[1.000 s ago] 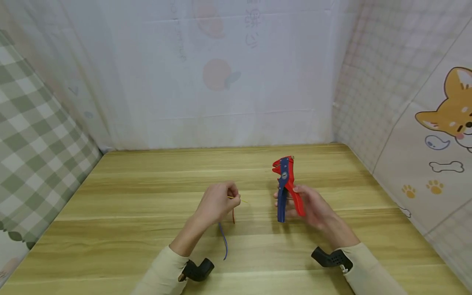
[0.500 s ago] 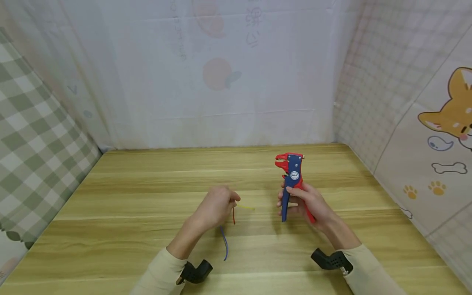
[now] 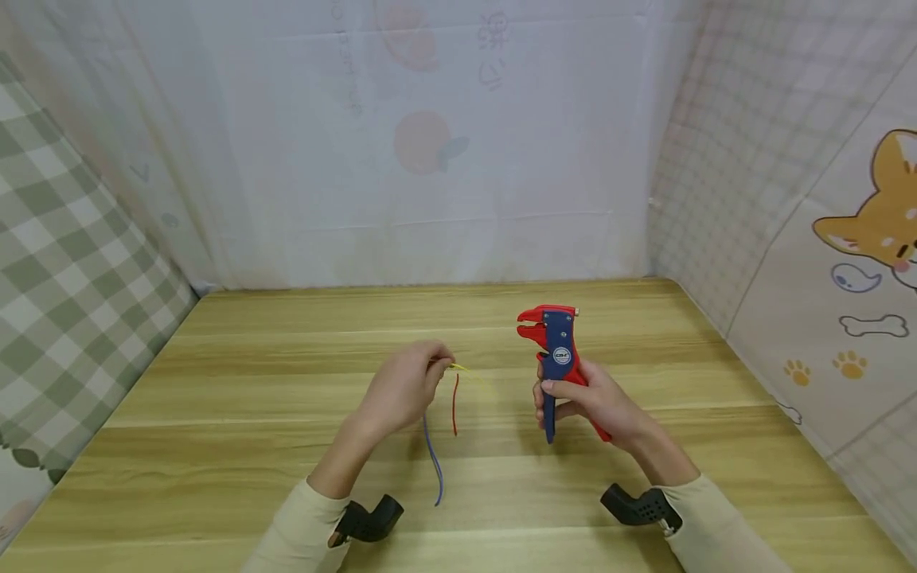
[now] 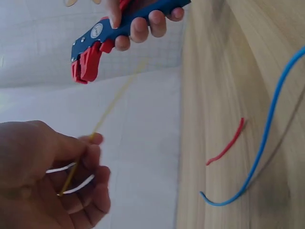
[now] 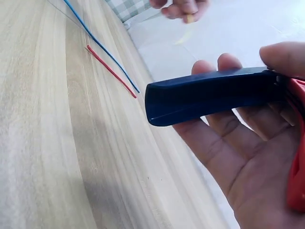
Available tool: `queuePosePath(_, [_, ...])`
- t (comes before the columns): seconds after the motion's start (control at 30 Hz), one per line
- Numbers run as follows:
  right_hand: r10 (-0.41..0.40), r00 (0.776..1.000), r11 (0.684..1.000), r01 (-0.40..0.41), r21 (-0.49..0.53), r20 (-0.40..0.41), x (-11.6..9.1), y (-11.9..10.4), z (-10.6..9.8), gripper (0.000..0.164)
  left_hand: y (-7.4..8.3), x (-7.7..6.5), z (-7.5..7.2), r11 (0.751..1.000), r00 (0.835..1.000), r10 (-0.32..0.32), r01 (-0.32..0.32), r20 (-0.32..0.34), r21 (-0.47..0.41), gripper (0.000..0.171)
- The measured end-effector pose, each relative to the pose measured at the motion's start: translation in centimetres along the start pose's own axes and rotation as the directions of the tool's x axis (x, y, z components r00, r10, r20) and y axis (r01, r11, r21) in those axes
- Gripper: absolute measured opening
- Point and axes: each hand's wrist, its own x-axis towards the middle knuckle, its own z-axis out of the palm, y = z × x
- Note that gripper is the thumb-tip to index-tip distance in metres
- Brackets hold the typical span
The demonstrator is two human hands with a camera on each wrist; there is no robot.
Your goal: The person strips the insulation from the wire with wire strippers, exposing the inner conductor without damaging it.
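Note:
My left hand (image 3: pixel 403 388) pinches a thin yellow wire (image 4: pixel 112 104) between thumb and fingertips, its free end pointing up toward the tool in the left wrist view. A pair of red and blue wire strippers (image 3: pixel 560 338) stands upright in my right hand (image 3: pixel 610 404), whose thumb lies across the blue handle (image 5: pixel 209 95). The strippers' notched red nose faces left, toward the yellow wire but apart from it. Below my left hand, a short red wire (image 3: pixel 454 407) and a longer, curved blue wire (image 3: pixel 435 464) lie on the table.
The wood-grain table (image 3: pixel 215 446) reaches back to a pale printed sheet (image 3: pixel 322 159). Green checked cloth (image 3: pixel 64 239) hangs at the left, and a sheet with a cartoon dog (image 3: pixel 881 215) at the right.
The strippers have turned their flat, round-labelled side toward the head view, then shifted left. My left hand has moved slightly up and left with the yellow wire, uncovering more of the red and blue wires.

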Motion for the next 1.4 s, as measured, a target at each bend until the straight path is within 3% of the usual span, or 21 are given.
queuePosePath(0.1, [-0.022, 1.0, 0.999, 0.022, -0.025, 0.0, -0.05, -0.2, 0.22, 0.021, 0.01, 0.15, -0.33, 0.99, 0.999, 0.012, -0.018, -0.043, -0.143, 0.015])
queuePosePath(0.2, [-0.047, 0.999, 0.998, 0.047, -0.04, 0.016, -0.06, -0.24, 0.34, 0.018, -0.13, 0.17, -0.4, 0.982, 0.997, 0.008, -0.023, -0.083, -0.186, 0.015])
queuePosePath(0.5, [-0.082, 0.996, 0.995, 0.084, -0.054, 0.043, 0.12, 0.03, 0.53, 0.008, -0.19, 0.1, 0.0, 0.989, 0.986, -0.003, -0.023, -0.168, -0.149, 0.012])
queuePosePath(0.7, [-0.079, 0.995, 0.995, 0.082, -0.051, 0.054, 0.08, -0.07, 0.84, 0.008, 0.07, 0.12, 0.23, 0.981, 0.976, -0.016, -0.027, -0.216, -0.194, 0.01])
queuePosePath(1.4, [-0.089, 0.993, 0.992, 0.096, -0.087, 0.075, 0.17, 0.1, 0.9, 0.008, 0.14, 0.24, -0.16, 0.964, 0.974, -0.067, 0.008, -0.217, -0.264, 0.007])
